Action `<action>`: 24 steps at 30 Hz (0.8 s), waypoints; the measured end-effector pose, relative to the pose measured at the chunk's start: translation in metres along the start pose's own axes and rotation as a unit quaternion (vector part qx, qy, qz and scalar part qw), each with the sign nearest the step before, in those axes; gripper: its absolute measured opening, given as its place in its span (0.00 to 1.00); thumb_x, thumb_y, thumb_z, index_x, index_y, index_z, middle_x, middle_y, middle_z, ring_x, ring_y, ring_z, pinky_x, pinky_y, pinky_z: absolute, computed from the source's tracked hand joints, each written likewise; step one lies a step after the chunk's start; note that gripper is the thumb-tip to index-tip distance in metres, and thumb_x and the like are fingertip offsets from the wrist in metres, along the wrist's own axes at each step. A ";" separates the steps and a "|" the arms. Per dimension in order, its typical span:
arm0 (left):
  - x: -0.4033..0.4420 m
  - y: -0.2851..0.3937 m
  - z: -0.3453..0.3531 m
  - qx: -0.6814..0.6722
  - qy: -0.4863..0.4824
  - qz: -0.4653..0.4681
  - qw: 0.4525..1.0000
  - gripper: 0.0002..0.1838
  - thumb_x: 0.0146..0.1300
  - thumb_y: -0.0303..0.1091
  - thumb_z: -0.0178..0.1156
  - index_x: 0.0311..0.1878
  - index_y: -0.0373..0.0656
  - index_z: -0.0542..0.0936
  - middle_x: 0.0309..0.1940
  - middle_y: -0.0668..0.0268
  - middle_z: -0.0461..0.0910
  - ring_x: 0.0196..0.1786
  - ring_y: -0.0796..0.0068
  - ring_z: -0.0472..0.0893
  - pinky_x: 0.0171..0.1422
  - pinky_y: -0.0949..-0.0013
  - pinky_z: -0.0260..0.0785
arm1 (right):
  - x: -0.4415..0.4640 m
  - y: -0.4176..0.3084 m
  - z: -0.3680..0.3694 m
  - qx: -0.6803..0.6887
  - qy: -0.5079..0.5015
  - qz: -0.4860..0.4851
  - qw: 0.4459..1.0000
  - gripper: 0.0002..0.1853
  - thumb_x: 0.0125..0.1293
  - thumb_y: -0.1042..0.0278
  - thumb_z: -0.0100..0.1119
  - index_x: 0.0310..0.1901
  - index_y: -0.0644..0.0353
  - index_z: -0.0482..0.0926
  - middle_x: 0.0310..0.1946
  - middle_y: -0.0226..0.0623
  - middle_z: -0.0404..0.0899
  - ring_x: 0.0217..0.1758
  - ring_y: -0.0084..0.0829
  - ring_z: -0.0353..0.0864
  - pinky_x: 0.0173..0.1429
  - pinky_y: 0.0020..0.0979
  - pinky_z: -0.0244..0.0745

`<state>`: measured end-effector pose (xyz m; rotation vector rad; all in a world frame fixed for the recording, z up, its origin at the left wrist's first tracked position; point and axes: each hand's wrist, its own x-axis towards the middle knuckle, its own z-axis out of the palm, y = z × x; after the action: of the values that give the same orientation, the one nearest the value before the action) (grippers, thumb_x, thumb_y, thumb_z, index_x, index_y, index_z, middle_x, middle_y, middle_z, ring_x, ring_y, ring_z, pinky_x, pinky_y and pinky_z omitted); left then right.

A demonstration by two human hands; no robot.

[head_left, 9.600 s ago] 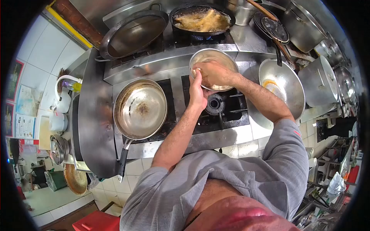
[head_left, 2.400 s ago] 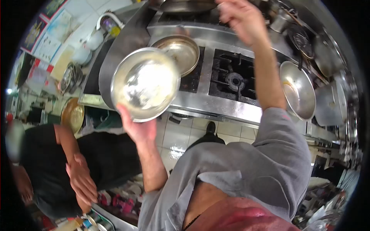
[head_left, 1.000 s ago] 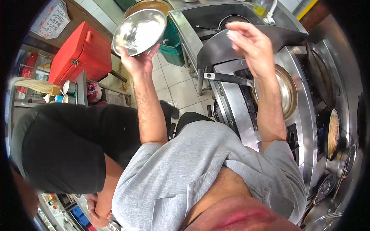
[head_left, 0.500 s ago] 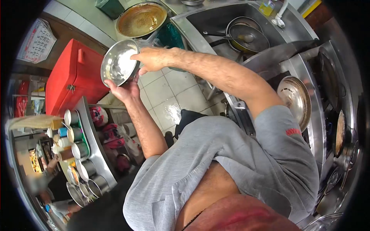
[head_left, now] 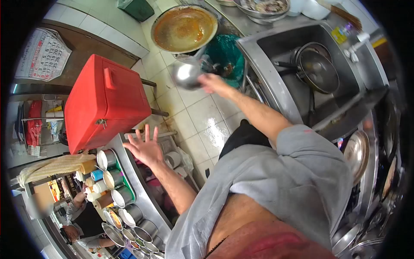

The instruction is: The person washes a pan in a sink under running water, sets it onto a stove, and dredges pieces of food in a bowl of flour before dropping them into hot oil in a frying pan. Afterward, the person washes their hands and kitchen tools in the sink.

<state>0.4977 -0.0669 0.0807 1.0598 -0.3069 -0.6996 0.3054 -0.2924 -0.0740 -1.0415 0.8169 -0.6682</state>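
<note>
My right hand (head_left: 212, 83) grips the rim of a shiny metal bowl (head_left: 186, 74). The bowl is blurred and tilted, its rounded outside facing me, over the tiled floor. Just to its right is a bin with a green liner (head_left: 224, 58) and some scraps inside. Above it in view stands a wide round pan (head_left: 184, 29) with orange-brown residue. My left hand (head_left: 145, 146) is open with its fingers spread, holding nothing, near the end of a metal counter and below the red cooler box (head_left: 103, 103).
A steel sink (head_left: 284, 45) at the upper right holds dark pans (head_left: 319, 71). Metal pots (head_left: 123, 196) line the counter (head_left: 146, 194) at lower left, with a person (head_left: 86, 220) beyond. A pan (head_left: 357, 155) sits on the stove at right.
My left hand has let go of the bowl and moved down, fingers spread. My right hand has carried the bowl rightward to the green-lined bin and turned it over. The view has swung toward the sink and bin.
</note>
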 end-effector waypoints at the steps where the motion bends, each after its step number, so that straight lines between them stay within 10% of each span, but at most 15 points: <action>1: 0.006 -0.003 -0.003 0.011 0.007 -0.001 1.000 0.46 0.57 0.68 0.45 0.69 0.50 0.44 0.66 0.54 0.45 0.63 0.43 0.60 0.57 0.38 0.62 | 0.029 0.025 -0.040 0.168 -0.004 0.091 0.982 0.30 0.54 0.33 0.55 0.37 0.57 0.73 0.22 0.29 0.70 0.21 0.22 0.70 0.21 0.22 0.64; 3: 0.015 -0.009 -0.003 0.017 0.015 -0.013 1.000 0.44 0.57 0.68 0.45 0.68 0.49 0.46 0.65 0.54 0.48 0.62 0.43 0.61 0.57 0.38 0.62 | 0.080 0.057 -0.090 0.303 0.096 0.189 0.929 0.31 0.54 0.29 0.50 0.32 0.56 0.69 0.22 0.31 0.67 0.20 0.24 0.68 0.19 0.22 0.61; 11: 0.098 -0.051 0.058 -0.007 -0.064 -0.052 0.997 0.33 0.62 0.62 0.45 0.59 0.44 0.63 0.56 0.58 0.67 0.55 0.48 0.71 0.52 0.49 0.69 | 0.063 -0.060 -0.094 -0.087 0.130 0.027 0.987 0.31 0.55 0.37 0.56 0.38 0.65 0.73 0.23 0.32 0.73 0.18 0.19 0.70 0.19 0.22 0.65; 16: 0.134 -0.073 0.135 0.012 -0.185 -0.086 0.979 0.31 0.65 0.57 0.45 0.59 0.40 0.64 0.56 0.60 0.67 0.54 0.55 0.73 0.52 0.54 0.70 | -0.010 -0.137 -0.102 -0.307 0.135 -0.025 0.942 0.32 0.54 0.37 0.57 0.43 0.64 0.77 0.41 0.51 0.77 0.48 0.45 0.75 0.53 0.37 0.66; 19: 0.155 -0.081 0.169 0.048 -0.254 -0.103 0.961 0.30 0.66 0.55 0.44 0.60 0.38 0.63 0.57 0.60 0.66 0.54 0.55 0.72 0.52 0.55 0.70 | -0.085 -0.202 -0.125 -0.432 0.103 0.011 0.896 0.33 0.52 0.35 0.57 0.45 0.61 0.78 0.40 0.47 0.79 0.45 0.44 0.77 0.48 0.37 0.70; 24: 0.196 -0.093 0.203 0.057 -0.325 -0.121 0.936 0.30 0.67 0.52 0.45 0.61 0.36 0.61 0.60 0.57 0.64 0.56 0.54 0.71 0.53 0.57 0.69 | -0.182 -0.201 -0.184 -0.395 0.395 0.061 0.827 0.29 0.51 0.40 0.61 0.47 0.56 0.79 0.38 0.41 0.80 0.40 0.33 0.78 0.46 0.32 0.70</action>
<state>0.4981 -0.3638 0.0769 0.9578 -0.8033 -1.2675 0.0340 -0.3071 0.1091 -1.4396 1.9920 -0.6566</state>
